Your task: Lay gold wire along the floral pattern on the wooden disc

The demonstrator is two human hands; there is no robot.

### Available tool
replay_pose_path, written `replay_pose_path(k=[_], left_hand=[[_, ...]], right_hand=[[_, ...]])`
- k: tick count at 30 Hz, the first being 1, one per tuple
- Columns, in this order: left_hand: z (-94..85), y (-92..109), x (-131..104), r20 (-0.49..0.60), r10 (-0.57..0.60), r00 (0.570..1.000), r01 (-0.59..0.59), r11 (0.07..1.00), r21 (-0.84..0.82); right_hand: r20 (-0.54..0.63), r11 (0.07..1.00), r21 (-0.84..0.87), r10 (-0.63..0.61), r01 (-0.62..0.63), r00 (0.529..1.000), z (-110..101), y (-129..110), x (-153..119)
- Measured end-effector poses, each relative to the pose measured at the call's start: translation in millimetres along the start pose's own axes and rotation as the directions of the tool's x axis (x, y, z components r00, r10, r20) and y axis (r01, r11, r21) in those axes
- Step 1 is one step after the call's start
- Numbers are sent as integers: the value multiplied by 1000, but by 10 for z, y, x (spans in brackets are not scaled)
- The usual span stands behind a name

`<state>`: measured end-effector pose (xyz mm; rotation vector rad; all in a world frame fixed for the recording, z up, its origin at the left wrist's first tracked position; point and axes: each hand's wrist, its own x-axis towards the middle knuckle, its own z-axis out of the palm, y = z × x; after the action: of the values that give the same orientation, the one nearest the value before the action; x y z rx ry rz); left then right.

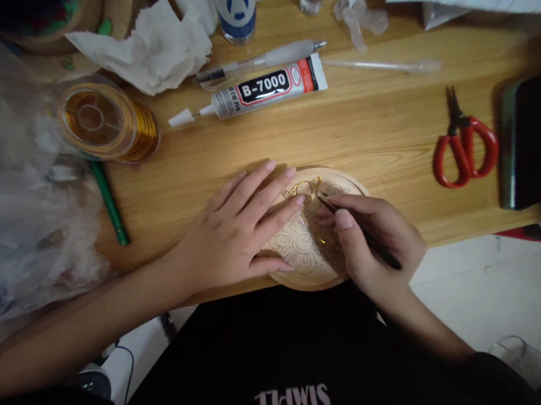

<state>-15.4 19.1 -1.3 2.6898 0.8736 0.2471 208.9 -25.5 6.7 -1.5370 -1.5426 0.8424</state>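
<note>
A round wooden plate (290,243) with a pencilled flower pattern lies at the table's front edge. Bent gold wire (305,187) forms curls along the upper part of the pattern, and a short gold piece (322,242) sits lower down. My left hand (241,225) rests flat with fingers spread over the plate's left side, the index fingertip beside the wire. In my right hand (374,233) is a pair of dark tweezers (384,253), pinched between thumb and fingers. Their tips meet the plate area right at the gold wire; whether they grip it I cannot tell.
Beyond the plate lies a B-7000 glue tube (268,86) near a pen (279,53) and crumpled tissue (156,46). At left stand a gold wire spool (101,119), a green pencil (109,202) and plastic wrap (35,225). Red-handled scissors (466,144) and a dark phone-like object (535,139) are right.
</note>
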Motion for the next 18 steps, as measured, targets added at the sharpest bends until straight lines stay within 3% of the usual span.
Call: replay_pose_path(k=[5, 12, 18], left_hand=[[-6, 3, 0, 16, -29, 999, 30, 999, -31], [6, 16, 7, -7, -31, 999, 31, 999, -10], [7, 21, 7, 0, -36, 999, 36, 999, -2]], right_hand=[[-4, 1000, 20, -18, 18, 1000, -27, 5, -16], [111, 964, -114, -227, 239, 968, -111, -20, 88], [140, 967, -122, -204, 222, 969, -109, -21, 91]])
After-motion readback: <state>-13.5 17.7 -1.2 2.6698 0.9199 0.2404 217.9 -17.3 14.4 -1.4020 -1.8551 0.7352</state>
